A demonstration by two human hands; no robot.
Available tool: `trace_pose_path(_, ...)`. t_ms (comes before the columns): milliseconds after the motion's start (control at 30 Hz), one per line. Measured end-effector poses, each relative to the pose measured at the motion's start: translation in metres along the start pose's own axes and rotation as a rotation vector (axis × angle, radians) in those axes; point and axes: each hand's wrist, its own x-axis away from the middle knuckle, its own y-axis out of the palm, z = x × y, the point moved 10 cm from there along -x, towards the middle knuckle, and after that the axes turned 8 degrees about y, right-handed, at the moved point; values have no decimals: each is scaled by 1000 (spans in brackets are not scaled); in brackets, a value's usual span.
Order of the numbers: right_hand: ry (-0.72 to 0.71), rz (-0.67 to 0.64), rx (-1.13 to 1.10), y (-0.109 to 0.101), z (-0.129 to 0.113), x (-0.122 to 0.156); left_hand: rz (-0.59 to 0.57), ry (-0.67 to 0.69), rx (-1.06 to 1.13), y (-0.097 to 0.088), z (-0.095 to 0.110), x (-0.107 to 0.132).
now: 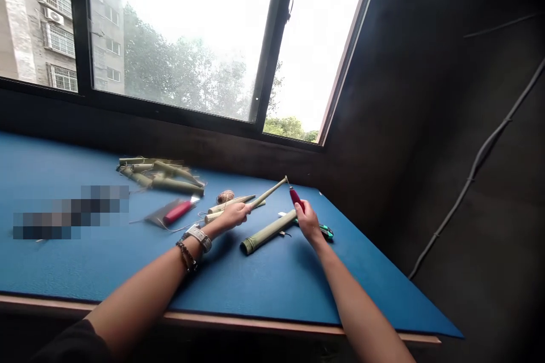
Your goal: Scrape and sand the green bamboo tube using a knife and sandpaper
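My left hand (235, 215) is closed round a thin pale bamboo stick (269, 192) that points up and to the right. My right hand (307, 221) grips a red-handled knife (295, 197), whose tip meets the far end of the stick. Both hands hover over a blue mat (85, 261). A thicker green bamboo tube (268, 232) lies on the mat between my hands. Two more pale sticks (230, 203) lie just behind my left hand.
A pile of green bamboo pieces (159, 174) lies at the back of the mat. A second red-handled tool (177, 212) and a small ball of twine (225, 197) lie left of my hands. A green-handled tool (327, 231) sits under my right hand. A window runs behind the table.
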Motion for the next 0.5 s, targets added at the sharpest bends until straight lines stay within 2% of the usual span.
trace_pose_path(100, -115, -110, 44, 17, -23, 14, -66, 12, 188, 11, 7, 5)
trace_pose_path(167, -164, -168, 69, 23, -29, 18, -88, 17, 280, 14, 10, 8)
trace_pose_path(233, -159, -166, 92, 19, -24, 16, -106, 20, 346, 16, 12, 9)
trace_pose_path(367, -81, -68, 118, -4, -9, 5, -156, 30, 425, 20, 14, 9)
trace_pose_path(433, -103, -102, 113, -4, -13, 7, -172, 39, 449, 21, 16, 9)
trace_pose_path(500, -163, -199, 102, 7, -24, 14, -175, 49, 466, 20, 18, 9)
